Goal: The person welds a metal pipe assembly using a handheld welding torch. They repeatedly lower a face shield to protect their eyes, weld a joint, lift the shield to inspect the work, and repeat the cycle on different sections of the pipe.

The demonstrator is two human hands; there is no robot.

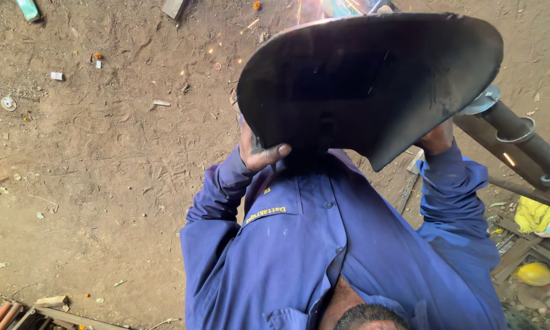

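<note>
A large black welding shield (373, 79) is held up in front of my chest, its dark inner side facing me. My left hand (260, 151) is shut on the shield's lower edge near its handle, thumb pressed against the black surface. My right hand (437, 137) reaches forward under the shield's right side. Most of it is hidden, so what it holds cannot be told. Bright sparks (299, 12) fly over the dirt just beyond the shield's top edge. Both arms are in blue sleeves (452, 189).
A dark metal pipe (522, 137) with ring flanges slants across the right. A yellow cloth (531, 214), a yellow hard hat (535, 274) and wooden planks (519, 253) lie below it. Dirt floor (104, 159) with scattered litter spreads left; rusty bars (3, 313) lie at bottom left.
</note>
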